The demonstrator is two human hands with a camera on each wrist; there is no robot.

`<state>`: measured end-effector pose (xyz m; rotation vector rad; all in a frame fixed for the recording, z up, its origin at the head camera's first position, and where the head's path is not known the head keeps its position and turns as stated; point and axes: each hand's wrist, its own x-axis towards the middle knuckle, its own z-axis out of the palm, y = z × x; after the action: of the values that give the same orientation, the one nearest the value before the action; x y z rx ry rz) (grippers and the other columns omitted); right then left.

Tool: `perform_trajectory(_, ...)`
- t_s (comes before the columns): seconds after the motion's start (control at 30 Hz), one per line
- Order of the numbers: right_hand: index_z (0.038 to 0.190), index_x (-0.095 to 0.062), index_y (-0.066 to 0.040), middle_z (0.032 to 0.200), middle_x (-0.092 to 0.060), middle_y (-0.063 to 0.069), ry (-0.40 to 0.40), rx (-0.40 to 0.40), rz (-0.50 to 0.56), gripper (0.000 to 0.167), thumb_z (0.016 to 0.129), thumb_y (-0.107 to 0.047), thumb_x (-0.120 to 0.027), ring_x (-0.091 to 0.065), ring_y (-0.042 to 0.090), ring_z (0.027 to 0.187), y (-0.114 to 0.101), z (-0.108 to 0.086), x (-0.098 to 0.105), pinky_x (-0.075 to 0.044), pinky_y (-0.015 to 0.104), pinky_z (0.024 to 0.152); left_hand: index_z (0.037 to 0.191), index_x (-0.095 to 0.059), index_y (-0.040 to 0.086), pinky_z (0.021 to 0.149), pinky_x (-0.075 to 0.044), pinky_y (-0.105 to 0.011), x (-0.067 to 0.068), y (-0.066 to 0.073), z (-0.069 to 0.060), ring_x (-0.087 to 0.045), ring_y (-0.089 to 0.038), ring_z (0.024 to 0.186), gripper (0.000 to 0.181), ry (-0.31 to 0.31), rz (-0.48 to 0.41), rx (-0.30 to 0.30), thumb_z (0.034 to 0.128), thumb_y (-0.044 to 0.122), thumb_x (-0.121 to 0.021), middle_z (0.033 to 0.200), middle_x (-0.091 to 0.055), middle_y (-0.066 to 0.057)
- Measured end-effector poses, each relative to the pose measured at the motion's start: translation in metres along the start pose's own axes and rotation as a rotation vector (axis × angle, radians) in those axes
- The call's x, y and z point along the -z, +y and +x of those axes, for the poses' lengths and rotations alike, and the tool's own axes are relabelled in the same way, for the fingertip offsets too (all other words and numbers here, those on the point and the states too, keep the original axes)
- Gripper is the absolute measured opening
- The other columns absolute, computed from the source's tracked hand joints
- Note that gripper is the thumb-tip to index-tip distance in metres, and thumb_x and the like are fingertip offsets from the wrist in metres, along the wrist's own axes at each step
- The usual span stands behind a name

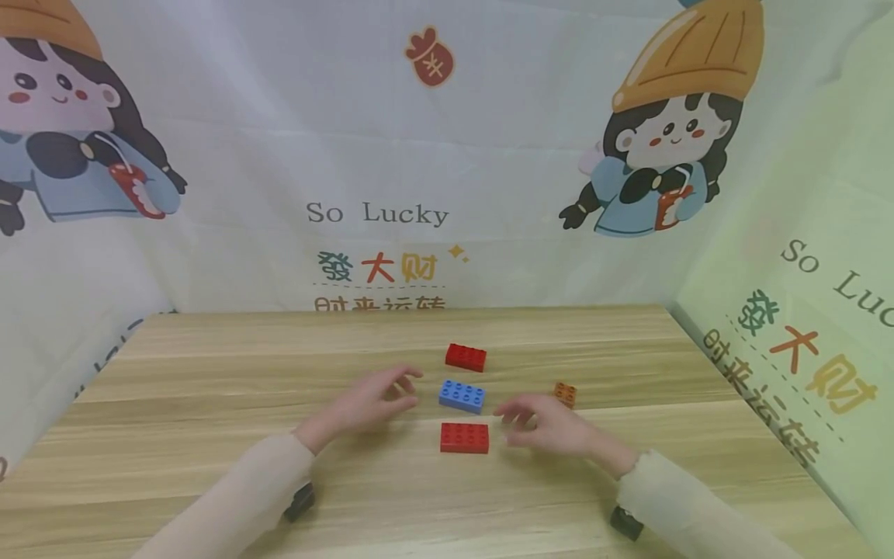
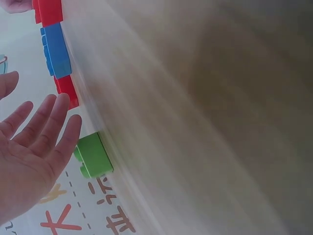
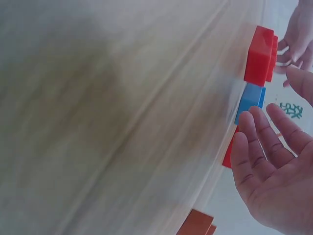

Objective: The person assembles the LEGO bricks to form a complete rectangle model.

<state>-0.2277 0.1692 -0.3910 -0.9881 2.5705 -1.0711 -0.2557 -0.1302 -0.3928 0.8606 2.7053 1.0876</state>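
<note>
Three bricks lie in a column mid-table: a red brick [image 1: 466, 357] farthest back, a blue brick [image 1: 461, 396] in the middle and another red brick [image 1: 464, 438] nearest. My left hand [image 1: 373, 400] hovers left of the blue brick, fingers loosely bent and holding nothing. To the right of the near red brick is my right hand [image 1: 548, 423], also empty, fingers relaxed. An orange brick [image 1: 565, 394] sits just behind the right hand. In the left wrist view a green brick [image 2: 94, 154] stands beyond the left fingers; the head view does not show it.
The wooden table [image 1: 174, 404] meets a printed cloth backdrop [image 1: 517, 256] at its back edge and sides. Dark objects show under each sleeve, one at the left wrist [image 1: 300, 502] and one at the right wrist [image 1: 626, 522].
</note>
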Motion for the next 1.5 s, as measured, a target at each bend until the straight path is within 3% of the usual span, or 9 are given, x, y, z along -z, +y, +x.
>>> perform_trajectory(0.23,0.108,-0.057,-0.001,0.093,-0.059,0.004,-0.026,0.037,0.008,0.034,0.077,-0.01,-0.066,-0.055,0.015,0.08,-0.001,0.006,-0.007,-0.047,0.027,0.071,0.121,-0.046,0.007,0.071,-0.046,-0.029,-0.004,0.002,0.009,-0.055,-0.018,0.089,0.038,-0.024,-0.05,0.037,0.0863,0.017,-0.057,0.099,-0.057,-0.003)
perform_trajectory(0.43,0.107,-0.058,-0.007,0.093,-0.059,-0.001,-0.05,-0.004,-0.005,0.033,0.078,-0.02,-0.067,-0.055,0.011,0.079,-0.003,0.008,-0.011,-0.046,0.025,0.069,0.122,-0.045,0.005,0.071,-0.047,-0.031,-0.006,0.002,0.017,-0.056,-0.021,0.089,0.039,-0.042,-0.065,0.029,0.0865,0.016,-0.057,0.1,-0.057,-0.006)
perform_trajectory(0.6,0.105,-0.059,-0.007,0.091,-0.058,-0.002,-0.045,-0.004,-0.024,0.035,0.078,-0.027,-0.067,-0.055,0.012,0.079,-0.003,0.01,-0.013,-0.046,0.025,0.069,0.121,-0.045,0.003,0.072,-0.047,-0.031,-0.01,0.0,0.024,-0.056,-0.022,0.088,0.038,-0.055,-0.042,0.006,0.0861,0.014,-0.057,0.099,-0.057,-0.007)
perform_trajectory(1.17,0.103,-0.059,-0.008,0.087,-0.056,-0.004,-0.03,-0.054,-0.031,0.03,0.078,-0.023,-0.067,-0.054,0.011,0.078,-0.004,0.012,-0.016,-0.046,0.026,0.068,0.118,-0.049,0.009,0.076,-0.044,-0.033,-0.018,0.003,0.04,-0.053,-0.018,0.09,0.037,-0.111,0.031,0.069,0.0841,0.02,-0.06,0.098,-0.056,-0.005)
perform_trajectory(1.5,0.102,-0.059,-0.011,0.086,-0.056,-0.007,-0.028,-0.08,-0.049,0.028,0.078,-0.024,-0.067,-0.053,0.01,0.077,-0.004,0.013,-0.016,-0.045,0.025,0.067,0.114,-0.052,0.011,0.071,-0.043,-0.031,-0.019,0.004,0.046,-0.049,-0.015,0.082,0.032,-0.125,0.067,0.089,0.0837,0.019,-0.061,0.092,-0.054,-0.001)
